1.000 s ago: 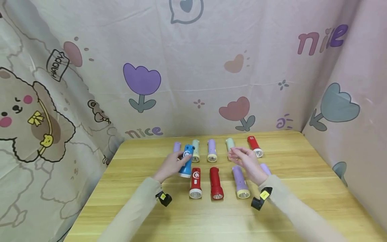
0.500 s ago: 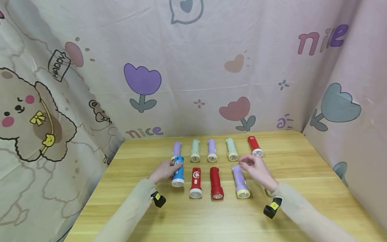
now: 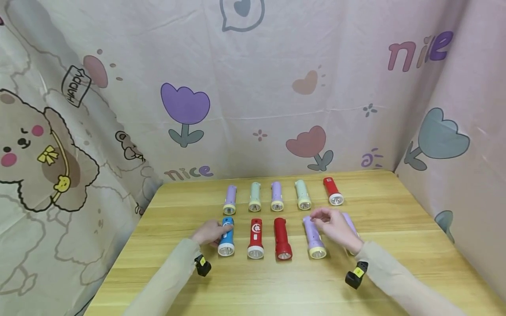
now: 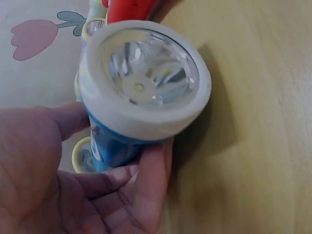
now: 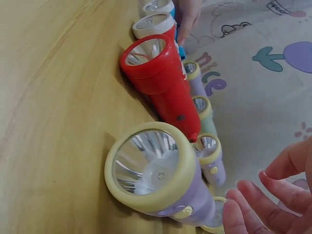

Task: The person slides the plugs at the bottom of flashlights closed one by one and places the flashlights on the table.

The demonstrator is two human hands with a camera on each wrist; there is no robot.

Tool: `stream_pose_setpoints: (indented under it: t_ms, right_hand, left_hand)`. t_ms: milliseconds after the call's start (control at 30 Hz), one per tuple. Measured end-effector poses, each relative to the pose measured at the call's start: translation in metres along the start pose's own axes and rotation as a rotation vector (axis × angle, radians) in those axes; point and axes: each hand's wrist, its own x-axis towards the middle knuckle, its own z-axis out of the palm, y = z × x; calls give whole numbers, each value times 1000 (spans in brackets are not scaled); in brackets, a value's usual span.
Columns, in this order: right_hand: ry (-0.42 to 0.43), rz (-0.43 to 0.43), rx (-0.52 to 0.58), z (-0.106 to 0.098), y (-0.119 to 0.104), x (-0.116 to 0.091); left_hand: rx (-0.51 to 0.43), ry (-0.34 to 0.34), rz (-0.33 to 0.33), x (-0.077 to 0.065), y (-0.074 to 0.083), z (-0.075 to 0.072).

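Note:
At the left end of the front row my left hand [image 3: 209, 232] grips a blue flashlight [image 3: 227, 239] with a white rim, thumb on one side and fingers on the other. Its lens [image 4: 151, 68] faces the left wrist camera. To its right lie a red flashlight with a white rim [image 3: 255, 239] and an all-red flashlight [image 3: 283, 239]. My right hand [image 3: 334, 226] holds nothing; its fingers are loosely bent above and beside a purple flashlight [image 3: 315, 239] with a cream rim. Another purple flashlight [image 3: 349, 220] is partly hidden behind that hand.
A back row on the wooden table [image 3: 284, 285] has purple [image 3: 230, 197], pale green [image 3: 255, 195], purple [image 3: 276, 195], pale green [image 3: 302, 193] and red [image 3: 332, 188] flashlights. A printed curtain [image 3: 253, 109] stands right behind the table's far edge.
My left hand has brought the blue flashlight left and toward me, from the back row down to the front row's left end. My right hand has moved nearer and slightly right, away from the green flashlight.

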Motion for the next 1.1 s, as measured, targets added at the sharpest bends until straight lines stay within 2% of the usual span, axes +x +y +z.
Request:
stream_pose_setpoints:
  t_ms: [200, 567, 800, 1100]
  right_hand:
    - [-41, -26, 25, 2, 1, 0]
    - [-72, -61, 58, 3, 2, 0]
    - [-97, -37, 76, 3, 2, -1]
    - [-102, 1, 74, 4, 4, -1]
  left_hand:
    - [13, 4, -9, 3, -5, 1]
    - [47, -35, -45, 6, -7, 1]
    - [78, -65, -26, 3, -6, 3]
    - [57, -96, -29, -1, -3, 2]
